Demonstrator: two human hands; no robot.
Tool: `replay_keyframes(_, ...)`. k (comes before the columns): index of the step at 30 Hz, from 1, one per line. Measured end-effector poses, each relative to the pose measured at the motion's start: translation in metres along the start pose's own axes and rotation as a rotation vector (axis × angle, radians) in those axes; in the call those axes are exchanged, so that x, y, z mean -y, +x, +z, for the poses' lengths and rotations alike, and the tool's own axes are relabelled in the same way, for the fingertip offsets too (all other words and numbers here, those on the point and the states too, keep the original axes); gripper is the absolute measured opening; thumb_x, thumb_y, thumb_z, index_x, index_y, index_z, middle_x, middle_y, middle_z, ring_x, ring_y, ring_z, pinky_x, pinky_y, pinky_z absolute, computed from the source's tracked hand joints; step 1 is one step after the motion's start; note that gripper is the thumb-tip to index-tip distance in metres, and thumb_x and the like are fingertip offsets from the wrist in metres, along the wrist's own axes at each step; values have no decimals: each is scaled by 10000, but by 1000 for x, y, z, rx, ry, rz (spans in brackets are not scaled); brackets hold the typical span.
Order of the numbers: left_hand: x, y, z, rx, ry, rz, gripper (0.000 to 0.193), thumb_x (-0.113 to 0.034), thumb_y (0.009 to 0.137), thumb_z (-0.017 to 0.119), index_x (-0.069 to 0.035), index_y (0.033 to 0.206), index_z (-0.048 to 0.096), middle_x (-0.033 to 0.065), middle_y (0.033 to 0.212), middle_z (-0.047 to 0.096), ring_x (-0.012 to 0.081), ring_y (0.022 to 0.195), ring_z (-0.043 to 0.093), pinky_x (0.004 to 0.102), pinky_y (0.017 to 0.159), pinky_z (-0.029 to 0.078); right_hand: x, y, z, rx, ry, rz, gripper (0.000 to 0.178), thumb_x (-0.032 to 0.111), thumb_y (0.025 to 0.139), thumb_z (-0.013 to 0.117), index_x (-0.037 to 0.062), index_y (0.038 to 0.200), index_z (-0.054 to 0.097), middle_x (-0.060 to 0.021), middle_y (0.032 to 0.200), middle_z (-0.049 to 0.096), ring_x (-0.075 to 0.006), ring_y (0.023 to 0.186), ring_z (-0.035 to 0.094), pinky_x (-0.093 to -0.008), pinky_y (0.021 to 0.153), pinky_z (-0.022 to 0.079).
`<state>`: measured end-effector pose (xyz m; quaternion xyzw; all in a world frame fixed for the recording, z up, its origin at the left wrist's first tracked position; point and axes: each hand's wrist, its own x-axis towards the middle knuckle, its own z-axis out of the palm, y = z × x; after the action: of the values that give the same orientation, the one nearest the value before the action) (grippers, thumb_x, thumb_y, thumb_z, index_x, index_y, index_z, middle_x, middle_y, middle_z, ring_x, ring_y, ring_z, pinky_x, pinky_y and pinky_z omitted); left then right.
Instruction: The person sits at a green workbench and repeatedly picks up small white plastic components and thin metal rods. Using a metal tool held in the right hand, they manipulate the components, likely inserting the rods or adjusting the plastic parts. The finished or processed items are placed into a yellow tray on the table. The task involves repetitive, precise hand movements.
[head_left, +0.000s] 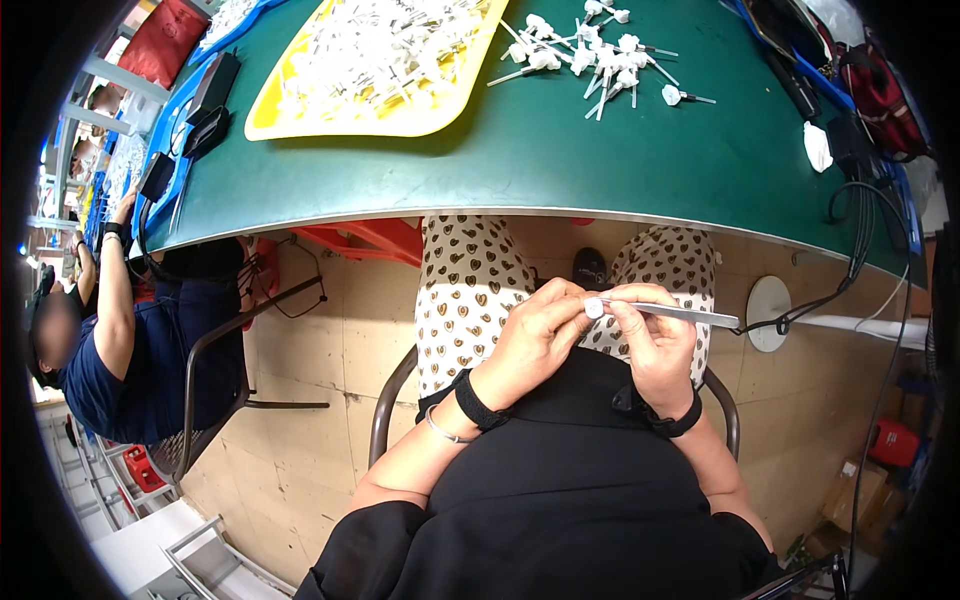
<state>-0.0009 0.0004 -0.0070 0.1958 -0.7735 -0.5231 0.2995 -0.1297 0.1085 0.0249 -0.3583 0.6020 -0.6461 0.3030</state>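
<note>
bare forearms [402,465] angle inward; left hand [535,340] and right hand [658,350] close together, fingers [571,309] pinching.

Smooth metal tool [690,315], glossy plastic tray [264,118], matt cloth shirt [570,500], small piece [594,308] seemingly plastic

From my station the feed looks bright, with light falling from above. At eleven o'clock, the heaped white plastic pieces [375,60] in the shallow yellow plastic tray [425,122] run close to overexposed. The smooth dark-green tabletop [600,175] carries a soft sheen; beneath it, shade crosses the heart-patterned pale trousers [465,265]. Just toward three from centre, the slim silver metal tool [685,313] reads crisply, but the small white round piece [594,307] shows me little detail. Fisheye bending bows the table edge; at nine, the navy-shirted person's [150,370] head is blurred.
</note>
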Motion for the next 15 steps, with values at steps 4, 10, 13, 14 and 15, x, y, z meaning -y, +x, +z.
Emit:
replay_keyframes(4,-1,0,0,-10,13,13,216,3,878,696,-53,1084,731,102,898,644,269,799,658,355,704,541,-1,-1,-1,4,-4,-4,91,-32,966,629,-36,1050,666,-93,1022,688,-123,892,655,-248,792,527)
replay_keyframes(10,-2,-1,0,-9,31,4,213,7,879,706,-40,1085,730,99,893,647,248,788,652,333,697,536,0,-1,0,3,-4,-36,100,-44,962,627,-38,1056,660,-100,1032,682,-125,887,659,-245,774,533)
replay_keyframes(13,-4,-2,-2,10,52,-22,189,9,887,719,-9,1074,729,104,932,676,217,818,659,301,716,532,1,-1,-1,18,-66,-54,100,-42,963,626,-39,1058,657,-101,1034,682,-128,893,663,-247,769,535)
replay_keyframes(14,-2,-2,-2,9,53,-19,189,8,887,719,-9,1075,729,104,931,676,217,818,659,300,716,532,2,-1,-1,20,-71,-54,99,-40,965,625,-40,1058,657,-100,1034,682,-128,895,663,-247,768,536)
replay_keyframes(15,0,-3,-1,8,53,-16,189,7,888,719,-9,1076,729,104,930,676,216,818,659,300,716,532,2,-1,0,22,-76,-53,98,-37,966,624,-41,1058,657,-100,1033,682,-129,896,664,-248,768,536)
